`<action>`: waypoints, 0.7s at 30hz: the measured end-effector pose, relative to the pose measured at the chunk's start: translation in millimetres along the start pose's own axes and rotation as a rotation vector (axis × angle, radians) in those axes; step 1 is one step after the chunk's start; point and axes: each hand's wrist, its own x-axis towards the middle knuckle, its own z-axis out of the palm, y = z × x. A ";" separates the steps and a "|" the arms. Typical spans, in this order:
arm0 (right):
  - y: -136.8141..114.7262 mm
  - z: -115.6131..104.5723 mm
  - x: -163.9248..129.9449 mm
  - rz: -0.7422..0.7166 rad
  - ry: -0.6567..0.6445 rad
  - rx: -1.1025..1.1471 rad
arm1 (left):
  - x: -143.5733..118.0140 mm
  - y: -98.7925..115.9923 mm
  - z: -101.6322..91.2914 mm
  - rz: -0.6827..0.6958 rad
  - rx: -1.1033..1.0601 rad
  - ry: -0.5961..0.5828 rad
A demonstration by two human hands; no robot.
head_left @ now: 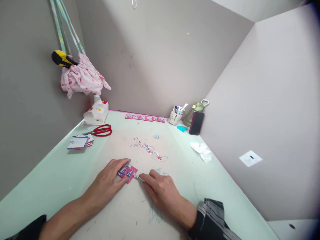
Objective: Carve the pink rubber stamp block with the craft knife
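A small square of red and white paper with blue pen strokes lies on the table at the middle. My left hand grips it, thumb at the near edge and fingertips at the far edge. Close to its right side, my right hand is closed around a slim craft knife. Only the pale, narrow front end of that tool shows, pointing at the paper's right edge; the rest is hidden in the fingers. Beyond the hands, red and white paper scraps are scattered in a slanting band.
Red-handled scissors lie at left beside stacked paper squares. A strip of lettered red cards lies along the back. A tissue pack, pen cup, bottle, phone and crumpled tissue stand or lie around the edges.
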 end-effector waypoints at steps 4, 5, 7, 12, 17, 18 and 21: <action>-2.4 2.4 1.0 -0.035 -0.002 -0.149 | -2.5 0.0 0.2 0.023 0.032 0.003; -2.7 3.0 0.9 -0.040 0.001 -0.162 | -3.0 -0.1 0.8 0.030 0.039 0.003; -3.1 4.1 0.5 -0.037 0.003 -0.182 | -3.4 -0.3 2.5 0.045 0.054 0.005; -4.3 5.4 -0.6 -0.018 0.009 -0.199 | -2.7 -0.8 5.2 0.077 0.087 0.012; -5.7 8.3 -0.2 -0.005 0.027 -0.243 | -3.1 -2.1 6.6 0.112 0.107 0.020; -6.1 9.1 -0.1 -0.002 0.030 -0.251 | -2.9 -2.3 7.1 0.118 0.110 0.022; -7.7 10.9 0.4 0.006 0.039 -0.270 | -1.4 -2.4 8.6 0.131 0.117 0.026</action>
